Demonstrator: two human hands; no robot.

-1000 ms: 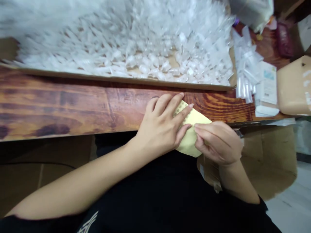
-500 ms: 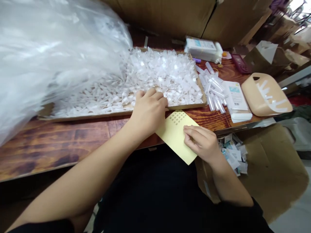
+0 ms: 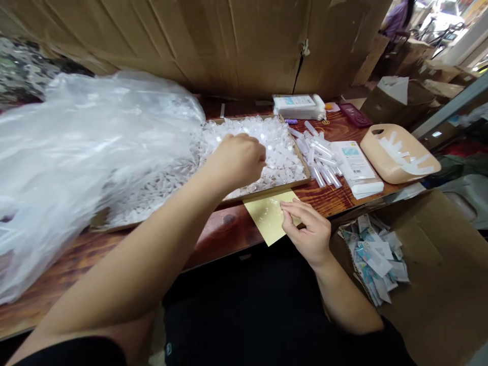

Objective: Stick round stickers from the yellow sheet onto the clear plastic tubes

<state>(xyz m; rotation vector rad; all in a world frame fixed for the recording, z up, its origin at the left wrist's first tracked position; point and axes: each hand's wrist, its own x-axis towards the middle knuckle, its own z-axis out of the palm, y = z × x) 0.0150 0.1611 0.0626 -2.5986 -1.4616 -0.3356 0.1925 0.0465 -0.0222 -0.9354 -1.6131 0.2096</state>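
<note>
My left hand (image 3: pixel 242 158) hangs over a shallow cardboard tray (image 3: pixel 267 191) heaped with small clear plastic pieces (image 3: pixel 278 147). Its fingers are curled closed, and what they hold, if anything, is hidden. A yellow sheet (image 3: pixel 267 223) lies at the table's front edge, below the tray. Over the sheet's right side my right hand (image 3: pixel 308 229) pinches with thumb and forefinger; whatever is between the fingertips is too small to make out. Glare blurs the marks on the sheet.
A large clear plastic bag (image 3: pixel 102 137) covers the tray's left part. To the right lie clear tubes (image 3: pixel 322 157), a pack of cards (image 3: pixel 356 165) and a beige container (image 3: pixel 404 157). Below is an open cardboard box (image 3: pixel 430 264) with packets. A person in purple (image 3: pixel 396 20) is far back.
The camera view has shifted, showing more background. My left hand has lifted from the tray's front edge and curled. My right hand remains pinched at the yellow sheet.
</note>
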